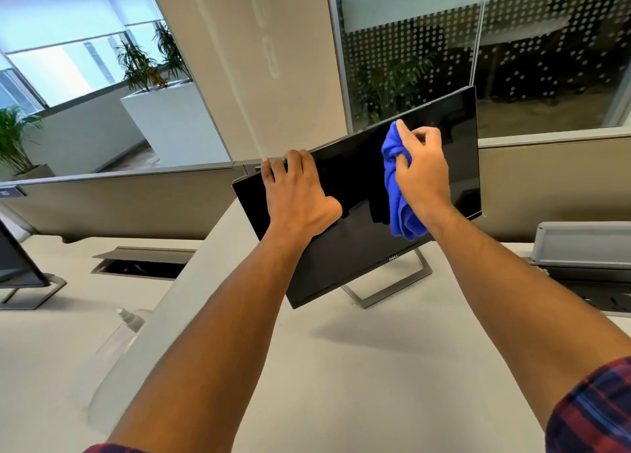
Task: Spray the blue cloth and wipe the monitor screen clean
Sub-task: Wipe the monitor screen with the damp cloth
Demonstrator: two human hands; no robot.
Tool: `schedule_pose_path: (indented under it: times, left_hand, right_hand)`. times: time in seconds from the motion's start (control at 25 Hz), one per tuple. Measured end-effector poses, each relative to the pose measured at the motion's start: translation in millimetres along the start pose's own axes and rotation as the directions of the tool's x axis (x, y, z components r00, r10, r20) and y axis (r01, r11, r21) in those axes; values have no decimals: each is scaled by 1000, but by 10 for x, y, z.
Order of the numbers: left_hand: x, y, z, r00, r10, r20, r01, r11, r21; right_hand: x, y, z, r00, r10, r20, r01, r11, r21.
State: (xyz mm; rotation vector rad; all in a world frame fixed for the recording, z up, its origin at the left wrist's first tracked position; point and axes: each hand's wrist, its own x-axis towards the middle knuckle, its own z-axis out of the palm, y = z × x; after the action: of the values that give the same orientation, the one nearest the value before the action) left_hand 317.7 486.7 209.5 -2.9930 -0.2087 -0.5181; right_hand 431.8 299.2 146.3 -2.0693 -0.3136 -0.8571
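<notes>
In the head view, the monitor [345, 220] is seen tilted on its metal stand [392, 287], its dark screen facing the person. The left hand [297, 196] is laid on the screen's upper left part, its fingers [273, 172] hooked over the top edge while the thumb is spread flat on the glass; the panel is presumably braced this way so that it is not pushed back or rocked under wiping pressure. The blue cloth [397, 196] is bunched and gripped by the right hand [423, 176], whose fingers are curled round it, and it is pressed against the screen's right part, most of the fabric hanging below and to the left of those fingers. Bunching probably gives a padded, firmer wiping face. The spray bottle [131, 319] is left on the desk [375, 367], well apart from both hands, so the wiping step is judged to be under way.
</notes>
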Motion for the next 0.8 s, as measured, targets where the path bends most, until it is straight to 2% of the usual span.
schedule_pose_path:
  times: [0.08, 0.24, 0.36, 0.44, 0.56, 0.6, 0.64, 0.72, 0.76, 0.8]
  left_hand:
    - [135, 113, -27, 999, 36, 11, -36, 999, -11]
    - [415, 379, -9, 988, 151, 41, -147, 985, -93]
    - [546, 522, 56, 985, 160, 70, -147, 974, -170]
    - [574, 580, 81, 989, 135, 57, -125, 981, -146]
    - [561, 657, 119, 993, 112, 25, -109, 991, -79]
    - [556, 668, 134, 994, 107, 10, -106, 992, -69]
    - [551, 672, 146, 994, 106, -9, -106, 992, -62]
    - [538, 661, 156, 992, 119, -41, -120, 993, -19]
    - [532, 650, 153, 990, 129, -48, -129, 992, 13]
    - [529, 645, 137, 990, 136, -48, -134, 990, 37]
  right_hand:
    - [-17, 7, 11, 991, -129, 20, 130, 991, -31]
    - [-121, 46, 44, 980, -196, 45, 199, 976, -83]
    - [-162, 126, 41, 928, -333, 169, 366, 899, -241]
    - [-123, 194, 6, 937, -317, 147, 344, 911, -228]
    - [-5, 200, 0, 992, -127, -11, 125, 988, -91]
    - [35, 176, 11, 989, -151, -7, 150, 985, -80]
    - [47, 163, 20, 972, -234, 33, 236, 967, -92]
    - [36, 227, -5, 895, -426, 131, 440, 889, -122]
    - [43, 299, -36, 887, -439, 143, 456, 880, -132]
    - [56, 365, -62, 921, -374, 114, 387, 911, -140]
